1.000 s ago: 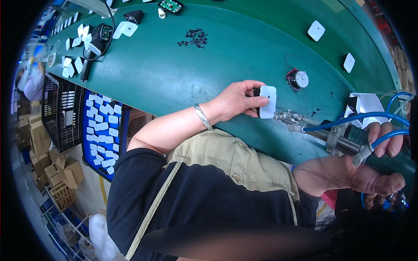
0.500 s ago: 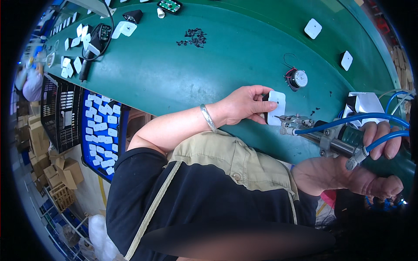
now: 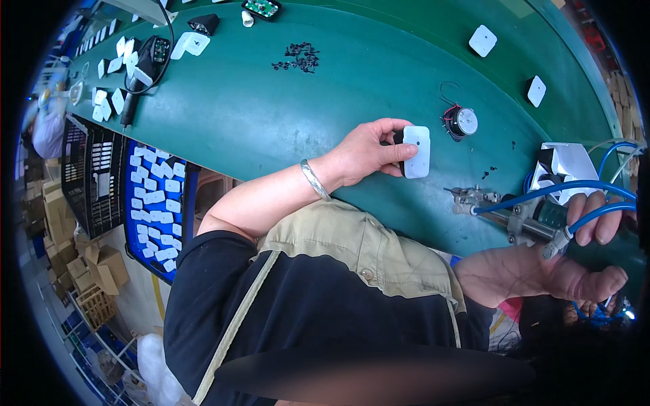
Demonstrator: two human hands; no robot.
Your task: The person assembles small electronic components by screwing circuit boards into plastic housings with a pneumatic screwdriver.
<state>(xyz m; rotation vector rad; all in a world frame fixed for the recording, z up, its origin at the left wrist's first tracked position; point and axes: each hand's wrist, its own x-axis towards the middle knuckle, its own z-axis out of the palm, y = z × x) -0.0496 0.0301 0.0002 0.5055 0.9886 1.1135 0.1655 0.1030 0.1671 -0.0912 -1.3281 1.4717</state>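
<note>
My left hand [image 3: 376, 150] grips a small black case with a white rounded face plate [image 3: 418, 153], thumb on the plate and fingers behind it. There is a small dark hole in the plate. To its right lies a metal-barrelled pneumatic tool [image 3: 501, 215] with blue hoses, its tip apart from the plate. At the tool's rear, my right hand [image 3: 572, 260] is closed round it, with the hose crossing in front of the fingers; part of the grip is hidden.
Beyond my hands are a round motor-like part with red wires [image 3: 464, 122] and a pile of black screws [image 3: 299, 58]. A white open box [image 3: 567, 169] stands at right. White-faced cases [image 3: 108, 101] lie at far left, above a blue tray [image 3: 150, 260] of white plates.
My left hand has drawn the white-faced case up and left, away from the tool's tip. The tool has shifted a little to the right.
</note>
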